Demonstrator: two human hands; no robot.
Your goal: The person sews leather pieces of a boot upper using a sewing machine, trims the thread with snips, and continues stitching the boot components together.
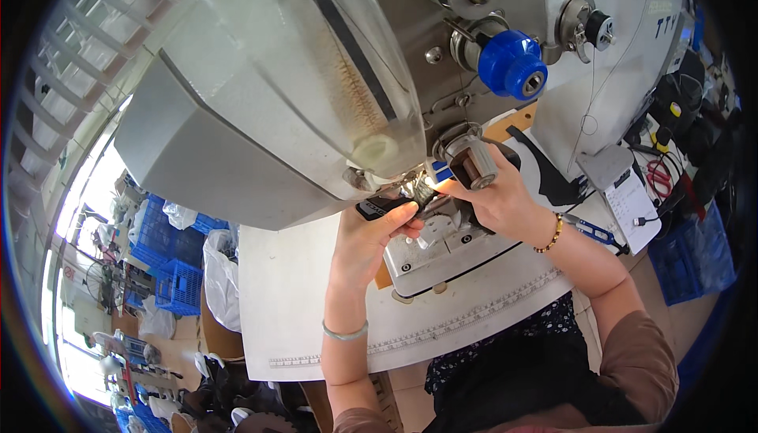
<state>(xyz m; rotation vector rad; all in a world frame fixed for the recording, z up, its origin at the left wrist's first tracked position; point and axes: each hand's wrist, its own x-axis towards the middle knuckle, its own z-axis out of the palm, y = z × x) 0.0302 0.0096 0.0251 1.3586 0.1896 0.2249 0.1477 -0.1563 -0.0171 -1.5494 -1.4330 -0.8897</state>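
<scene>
Under the head of a large grey sewing machine [268, 93], both my hands meet at the lit needle area. My left hand [371, 232] is closed on a small dark piece [377, 206], thumb on top and fingers curled below. From the other side my right hand [505, 208] reaches in, its index fingertip against the piece's right end by the needle. Part of that hand is hidden behind a metal thread guide [474, 164]. Below the hands lies the metal needle plate [442, 247], set in the white table [292, 299].
A blue tension knob [512, 64] juts from the machine above my hands. A ruler strip [442, 326] runs along the table's near edge. To the right lie a blue-handled tool [592, 230], red scissors [658, 179] and a paper card [632, 208]. Blue crates [178, 287] stand at left.
</scene>
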